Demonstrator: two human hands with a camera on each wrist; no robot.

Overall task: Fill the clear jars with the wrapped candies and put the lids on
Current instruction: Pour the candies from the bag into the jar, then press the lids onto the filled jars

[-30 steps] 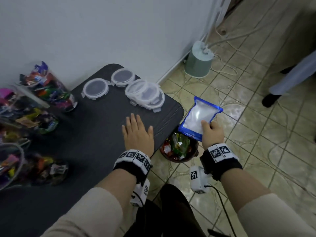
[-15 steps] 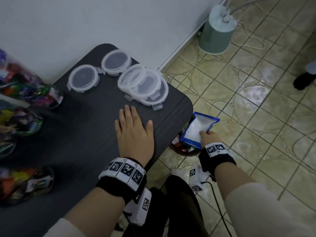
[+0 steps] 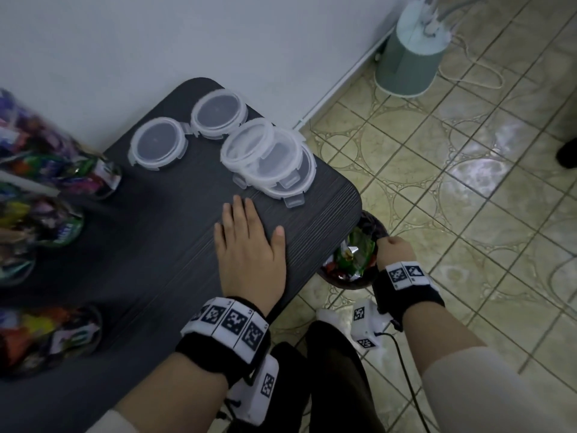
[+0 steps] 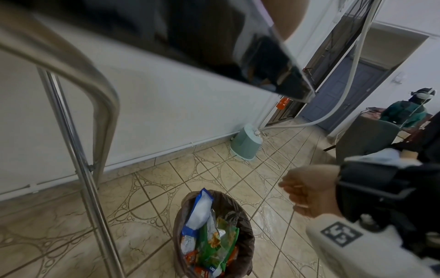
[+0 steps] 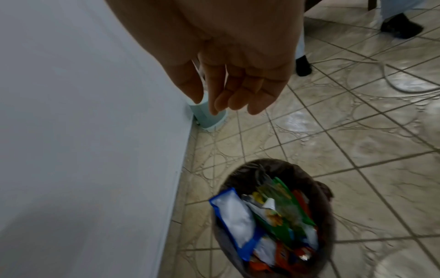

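My left hand (image 3: 249, 235) lies flat and open on the dark table (image 3: 162, 232), just short of a stack of clear lids (image 3: 268, 157). Two more clear lids (image 3: 157, 147) (image 3: 219, 115) lie near the wall. Clear jars of wrapped candies (image 3: 78, 170) (image 3: 43, 335) stand blurred along the table's left side. My right hand (image 3: 393, 248) hangs over a floor bin (image 3: 346, 282) off the table's right edge. In the right wrist view its fingers (image 5: 238, 94) are relaxed and hold nothing. An empty blue-and-white bag (image 5: 235, 222) sticks out of the bin (image 5: 319, 186).
A grey-green cylindrical appliance (image 3: 412, 48) with cords stands by the wall on the tiled floor. A chrome table leg (image 4: 78, 169) runs left of the bin (image 4: 245, 235). Another person (image 4: 404, 112) sits far off, and a dark shoe (image 3: 568, 151) shows at the right edge.
My right hand lowered the blue-and-white bag into the bin and let go of it; it now hangs empty. My left hand stayed flat on the table. The head view tilted down.
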